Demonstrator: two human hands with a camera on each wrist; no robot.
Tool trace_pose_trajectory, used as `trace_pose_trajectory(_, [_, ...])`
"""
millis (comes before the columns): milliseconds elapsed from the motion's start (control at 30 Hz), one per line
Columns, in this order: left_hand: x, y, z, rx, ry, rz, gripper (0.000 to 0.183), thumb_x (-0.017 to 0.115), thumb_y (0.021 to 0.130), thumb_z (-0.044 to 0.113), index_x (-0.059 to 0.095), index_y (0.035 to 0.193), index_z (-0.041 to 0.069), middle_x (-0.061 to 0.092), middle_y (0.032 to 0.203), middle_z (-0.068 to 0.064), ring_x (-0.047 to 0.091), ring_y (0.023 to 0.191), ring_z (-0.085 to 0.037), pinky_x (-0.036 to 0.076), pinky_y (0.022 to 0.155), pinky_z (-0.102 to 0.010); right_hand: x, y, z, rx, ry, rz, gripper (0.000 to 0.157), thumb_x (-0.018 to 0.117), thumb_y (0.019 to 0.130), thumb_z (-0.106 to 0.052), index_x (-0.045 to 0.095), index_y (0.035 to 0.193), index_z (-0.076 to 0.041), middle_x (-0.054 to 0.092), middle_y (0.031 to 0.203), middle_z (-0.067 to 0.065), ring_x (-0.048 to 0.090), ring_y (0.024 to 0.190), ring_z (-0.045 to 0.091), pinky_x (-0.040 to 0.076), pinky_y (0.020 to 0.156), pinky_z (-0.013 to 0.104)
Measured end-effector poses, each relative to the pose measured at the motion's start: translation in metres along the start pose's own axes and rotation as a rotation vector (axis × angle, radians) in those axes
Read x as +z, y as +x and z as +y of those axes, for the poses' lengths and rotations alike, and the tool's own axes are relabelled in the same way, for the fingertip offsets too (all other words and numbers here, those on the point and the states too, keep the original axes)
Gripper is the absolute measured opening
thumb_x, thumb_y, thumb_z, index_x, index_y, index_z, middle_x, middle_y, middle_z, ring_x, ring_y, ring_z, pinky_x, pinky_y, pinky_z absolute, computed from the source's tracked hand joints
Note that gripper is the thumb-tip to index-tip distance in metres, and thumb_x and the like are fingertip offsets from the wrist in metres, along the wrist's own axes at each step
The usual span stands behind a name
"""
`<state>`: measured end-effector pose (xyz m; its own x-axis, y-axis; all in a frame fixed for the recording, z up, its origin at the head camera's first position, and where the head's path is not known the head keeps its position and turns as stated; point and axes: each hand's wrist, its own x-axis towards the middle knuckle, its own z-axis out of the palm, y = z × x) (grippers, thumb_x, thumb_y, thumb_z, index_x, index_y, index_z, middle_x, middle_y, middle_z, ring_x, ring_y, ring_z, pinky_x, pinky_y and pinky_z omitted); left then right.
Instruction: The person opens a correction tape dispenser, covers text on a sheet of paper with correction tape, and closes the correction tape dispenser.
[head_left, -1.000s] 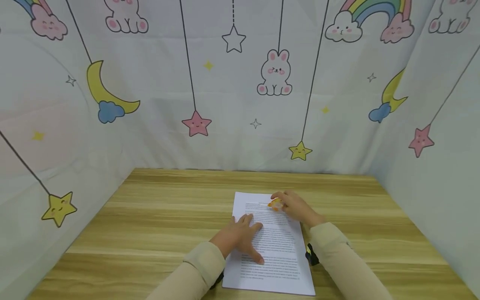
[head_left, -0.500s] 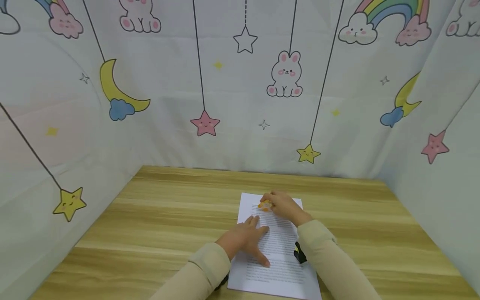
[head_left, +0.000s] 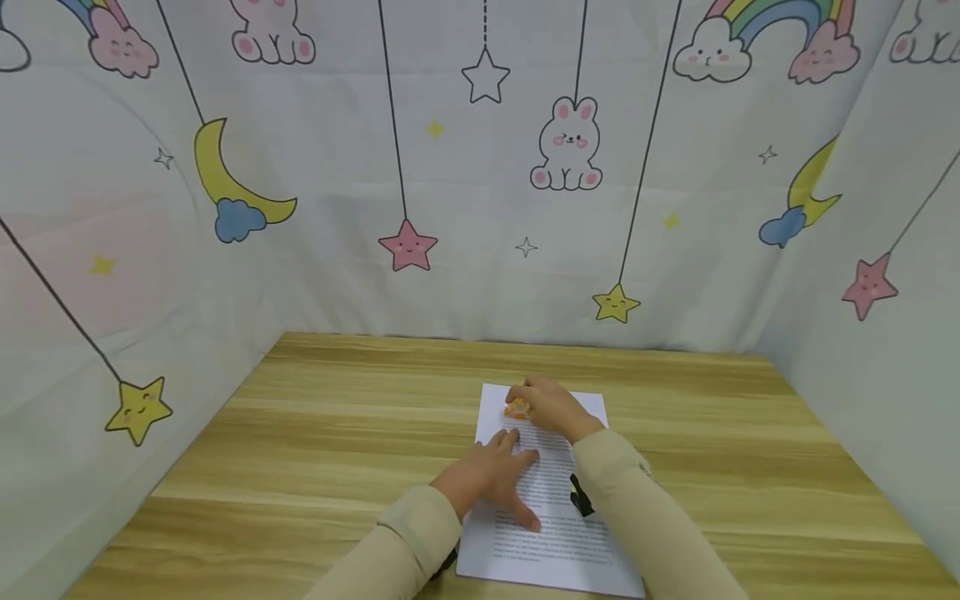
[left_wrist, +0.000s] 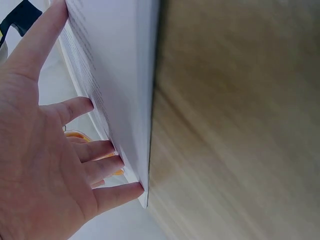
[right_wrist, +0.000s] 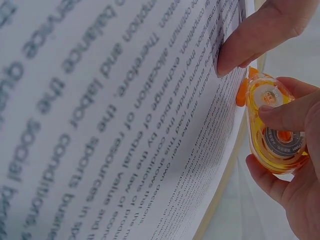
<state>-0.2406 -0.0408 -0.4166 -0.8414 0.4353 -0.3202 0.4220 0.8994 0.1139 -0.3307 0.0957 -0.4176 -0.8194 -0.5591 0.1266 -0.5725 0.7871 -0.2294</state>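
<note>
A stack of white printed paper point(head_left: 558, 533) lies on the wooden table, its text running across the sheet. My left hand point(head_left: 495, 479) rests on the paper's left part with fingers spread; in the left wrist view the fingertips point(left_wrist: 132, 190) touch the sheet. Near the top of the page, my right hand point(head_left: 553, 408) grips an orange, see-through correction tape point(head_left: 516, 409). In the right wrist view the thumb lies across the case of the correction tape point(right_wrist: 282, 145), which has round reels inside. Its orange tip point(right_wrist: 242, 93) is at the paper's surface, close to the top text lines.
The wooden table point(head_left: 337, 433) extends to both sides of the paper. White fabric walls point(head_left: 465, 192) with printed stars, rabbits and moons stand at the back and sides. A black strap piece point(head_left: 581, 497) hangs by the right sleeve.
My right hand has moved left along the top of the page with the correction tape. The left hand keeps its place on the paper. The head view has shifted slightly.
</note>
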Motion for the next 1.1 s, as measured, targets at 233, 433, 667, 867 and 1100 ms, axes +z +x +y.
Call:
trace_pose_trajectory(233, [0.0, 0.002, 0.0, -0.002, 0.006, -0.002, 0.101, 0.066, 0.057, 0.076, 0.032, 0.142, 0.034, 0.017, 0.154, -0.009, 0.017, 0.141, -0.03, 0.027, 0.108, -0.054, -0.001, 0.004, -0.002, -0.011, -0.035, -0.005, 0.033, 0.057, 0.084, 0.004, 0.065, 0.104, -0.021, 0.056, 0.092, 0.002, 0.052, 0.081, 0.017, 0.047, 0.078, 0.037])
trace_pose_trajectory(433, [0.001, 0.001, -0.001, 0.007, 0.016, 0.008, 0.101, 0.066, 0.057, 0.075, 0.033, 0.142, 0.032, 0.019, 0.153, -0.01, 0.018, 0.141, -0.03, 0.028, 0.106, -0.054, -0.003, 0.007, -0.009, -0.063, -0.168, -0.064, 0.025, 0.06, 0.086, -0.004, 0.061, 0.106, -0.02, 0.054, 0.096, 0.004, 0.053, 0.089, 0.023, 0.046, 0.084, 0.04])
trace_pose_trajectory(667, [0.003, -0.001, -0.003, 0.019, 0.021, 0.018, 0.1, 0.066, 0.057, 0.075, 0.034, 0.142, 0.031, 0.022, 0.152, -0.009, 0.02, 0.14, -0.031, 0.032, 0.104, -0.056, -0.004, 0.008, -0.014, -0.155, -0.279, -0.094, 0.017, 0.061, 0.088, -0.014, 0.057, 0.105, -0.018, 0.054, 0.102, 0.007, 0.055, 0.098, 0.028, 0.047, 0.088, 0.04])
trace_pose_trajectory(867, [0.004, -0.001, -0.003, 0.021, 0.018, 0.019, 0.1, 0.066, 0.057, 0.075, 0.034, 0.142, 0.032, 0.022, 0.152, -0.009, 0.02, 0.14, -0.031, 0.031, 0.104, -0.055, -0.004, 0.01, -0.013, -0.145, -0.294, -0.123, 0.022, 0.061, 0.088, -0.01, 0.057, 0.107, -0.018, 0.054, 0.106, 0.007, 0.054, 0.105, 0.027, 0.046, 0.092, 0.039])
trace_pose_trajectory(1100, [0.002, 0.003, -0.002, 0.031, 0.013, 0.02, 0.101, 0.065, 0.058, 0.076, 0.034, 0.142, 0.03, 0.022, 0.152, -0.01, 0.02, 0.14, -0.031, 0.03, 0.105, -0.056, -0.008, 0.012, -0.006, -0.164, -0.313, -0.146, 0.018, 0.059, 0.09, -0.013, 0.059, 0.107, -0.019, 0.055, 0.107, 0.007, 0.055, 0.105, 0.027, 0.046, 0.092, 0.039])
